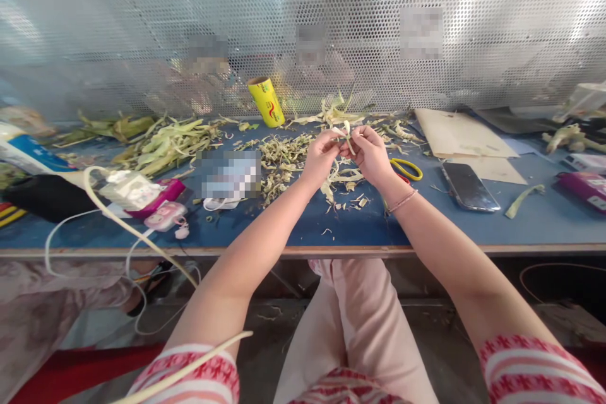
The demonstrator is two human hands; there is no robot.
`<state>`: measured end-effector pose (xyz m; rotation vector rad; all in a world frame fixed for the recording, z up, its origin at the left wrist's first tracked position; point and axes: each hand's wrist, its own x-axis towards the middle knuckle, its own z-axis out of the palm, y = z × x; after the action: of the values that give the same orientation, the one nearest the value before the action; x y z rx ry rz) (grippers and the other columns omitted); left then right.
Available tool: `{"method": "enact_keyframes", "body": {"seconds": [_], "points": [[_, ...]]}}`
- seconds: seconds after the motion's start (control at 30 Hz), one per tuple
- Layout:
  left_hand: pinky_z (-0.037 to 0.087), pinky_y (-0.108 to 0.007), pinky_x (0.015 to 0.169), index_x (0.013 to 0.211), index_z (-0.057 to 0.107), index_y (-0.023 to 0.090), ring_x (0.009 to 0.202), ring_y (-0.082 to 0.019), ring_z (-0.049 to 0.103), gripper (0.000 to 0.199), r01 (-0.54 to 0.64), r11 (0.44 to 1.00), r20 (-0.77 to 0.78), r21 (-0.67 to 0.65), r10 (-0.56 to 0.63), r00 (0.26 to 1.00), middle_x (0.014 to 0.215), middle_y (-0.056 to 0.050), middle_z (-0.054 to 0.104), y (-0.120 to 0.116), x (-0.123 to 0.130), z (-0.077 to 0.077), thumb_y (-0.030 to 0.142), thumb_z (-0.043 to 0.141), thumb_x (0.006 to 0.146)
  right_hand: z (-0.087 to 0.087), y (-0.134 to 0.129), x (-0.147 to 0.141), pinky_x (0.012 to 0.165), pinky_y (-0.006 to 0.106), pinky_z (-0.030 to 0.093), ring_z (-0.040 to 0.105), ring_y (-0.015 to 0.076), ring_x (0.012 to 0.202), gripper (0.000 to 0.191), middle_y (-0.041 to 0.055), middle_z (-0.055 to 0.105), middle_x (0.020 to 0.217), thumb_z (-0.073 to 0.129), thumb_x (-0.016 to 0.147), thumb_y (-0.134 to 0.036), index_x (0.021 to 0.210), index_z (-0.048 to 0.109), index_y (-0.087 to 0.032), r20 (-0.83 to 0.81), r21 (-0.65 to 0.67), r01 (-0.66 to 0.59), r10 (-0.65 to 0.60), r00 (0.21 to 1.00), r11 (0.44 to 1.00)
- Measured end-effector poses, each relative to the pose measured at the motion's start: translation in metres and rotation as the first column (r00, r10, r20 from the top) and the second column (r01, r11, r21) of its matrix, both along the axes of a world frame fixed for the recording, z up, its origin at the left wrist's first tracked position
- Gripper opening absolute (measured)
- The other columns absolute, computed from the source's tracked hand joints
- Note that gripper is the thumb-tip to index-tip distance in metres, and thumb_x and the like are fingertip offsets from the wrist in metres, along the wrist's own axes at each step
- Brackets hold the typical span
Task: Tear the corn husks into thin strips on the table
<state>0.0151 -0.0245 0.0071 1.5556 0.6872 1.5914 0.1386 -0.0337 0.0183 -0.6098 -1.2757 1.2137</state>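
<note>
Both hands meet above the blue table [345, 235], pinching a small pale green plant piece [349, 137] between their fingertips. My left hand [322, 154] has its fingers closed on the left side of the piece. On its right side, my right hand [370, 150] is closed too, with a thin band around the wrist. Dried plant shreds [286, 154] lie in a loose pile left of and beneath the hands. Larger pale husk strips [334, 113] are behind them. Yellow-handled scissors [408, 168] lie just right of my right hand.
A yellow tube [266, 103] stands tilted near the perforated metal panel [360, 25]. To the right are a phone [468, 186] and cardboard sheets [459, 132]. Leafy strips [175, 145], a power bank or charger [163, 214] and white cables [137, 233] occupy the left.
</note>
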Motion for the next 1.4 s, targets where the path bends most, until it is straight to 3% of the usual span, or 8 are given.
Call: {"method": "enact_keyframes", "body": {"seconds": [0.17, 0.37, 0.57, 0.7, 0.83, 0.97, 1.13, 1.4], "points": [[0.053, -0.027, 0.069, 0.09, 0.065, 0.021, 0.075, -0.012, 0.061, 0.011, -0.05, 0.998, -0.097, 0.039, 0.053, 0.994, 0.081, -0.001, 0.065, 0.001, -0.004, 0.0, 0.019, 0.056, 0.084, -0.002, 0.002, -0.002, 0.054, 0.024, 0.045, 0.058, 0.0107, 0.06, 0.037, -0.0044, 0.054, 0.064, 0.062, 0.08, -0.053, 0.084, 0.038, -0.025, 0.076, 0.014, -0.013, 0.012, 0.997, 1.0], [0.053, -0.029, 0.068, 0.093, 0.065, 0.021, 0.074, -0.013, 0.062, 0.015, -0.028, 0.998, -0.067, 0.05, 0.032, 0.997, 0.084, -0.003, 0.066, 0.01, -0.004, -0.008, 0.027, 0.053, 0.088, -0.004, 0.003, 0.0, 0.053, 0.024, 0.044, 0.054, 0.0096, 0.057, 0.041, -0.0051, 0.051, 0.063, 0.065, 0.076, -0.057, 0.083, 0.04, -0.025, 0.125, 0.074, 0.002, -0.011, 0.992, 0.997], [0.053, -0.032, 0.073, 0.095, 0.061, 0.021, 0.078, -0.015, 0.065, 0.024, 0.019, 0.998, -0.124, 0.063, -0.011, 0.992, 0.088, -0.005, 0.068, 0.003, -0.002, -0.002, 0.038, 0.068, 0.079, -0.005, 0.005, 0.0, 0.054, 0.024, 0.042, 0.047, 0.008, 0.055, 0.033, -0.005, 0.048, 0.062, 0.067, 0.077, -0.049, 0.079, 0.047, -0.022, 0.083, 0.151, 0.149, -0.162, 0.983, 0.977], [0.053, -0.031, 0.073, 0.089, 0.058, 0.02, 0.078, -0.015, 0.065, 0.022, -0.034, 0.993, -0.155, 0.109, 0.051, 0.987, 0.085, -0.004, 0.068, 0.001, -0.003, 0.0, 0.035, 0.069, 0.078, -0.004, 0.008, 0.004, 0.057, 0.026, 0.043, 0.049, 0.0096, 0.058, 0.025, -0.0029, 0.053, 0.063, 0.066, 0.078, -0.042, 0.075, 0.053, -0.021, 0.206, 0.242, 0.198, -0.25, 0.946, 0.95], [0.052, -0.03, 0.074, 0.084, 0.058, 0.019, 0.075, -0.014, 0.063, 0.014, -0.13, 0.974, -0.209, 0.184, 0.168, 0.963, 0.081, -0.003, 0.066, 0.002, -0.007, 0.001, 0.03, 0.066, 0.079, 0.0, 0.009, 0.012, 0.062, 0.029, 0.044, 0.052, 0.0126, 0.065, 0.014, -0.0002, 0.059, 0.071, 0.064, 0.079, -0.032, 0.076, 0.057, -0.02, 0.359, 0.417, 0.194, -0.357, 0.862, 0.888], [0.052, -0.031, 0.073, 0.081, 0.059, 0.019, 0.073, -0.014, 0.062, 0.012, -0.148, 0.962, -0.253, 0.229, 0.206, 0.945, 0.078, -0.003, 0.066, 0.001, -0.01, 0.003, 0.028, 0.066, 0.077, 0.006, 0.005, 0.022, 0.068, 0.031, 0.043, 0.051, 0.0154, 0.073, 0.004, 0.0024, 0.058, 0.076, 0.059, 0.082, -0.022, 0.077, 0.06, -0.021, 0.435, 0.643, 0.127, -0.496, 0.751, 0.756], [0.051, -0.029, 0.07, 0.075, 0.057, 0.019, 0.069, -0.013, 0.06, 0.012, -0.157, 0.962, -0.264, 0.224, 0.215, 0.94, 0.071, -0.001, 0.062, -0.002, -0.009, 0.003, 0.027, 0.067, 0.075, 0.009, -0.001, 0.027, 0.071, 0.032, 0.042, 0.049, 0.0156, 0.071, 0.011, 0.0036, 0.056, 0.078, 0.051, 0.085, -0.017, 0.082, 0.061, -0.021, 0.481, 0.739, 0.023, -0.552, 0.681, 0.673], [0.047, -0.028, 0.064, 0.068, 0.055, 0.02, 0.065, -0.013, 0.056, 0.019, -0.176, 0.967, -0.255, 0.186, 0.22, 0.942, 0.065, 0.0, 0.059, -0.003, -0.009, 0.004, 0.031, 0.07, 0.072, 0.01, 0.001, 0.024, 0.066, 0.029, 0.04, 0.049, 0.015, 0.068, 0.011, 0.0023, 0.054, 0.073, 0.053, 0.08, -0.013, 0.079, 0.061, -0.02, 0.486, 0.692, 0.063, -0.528, 0.697, 0.72]]}}
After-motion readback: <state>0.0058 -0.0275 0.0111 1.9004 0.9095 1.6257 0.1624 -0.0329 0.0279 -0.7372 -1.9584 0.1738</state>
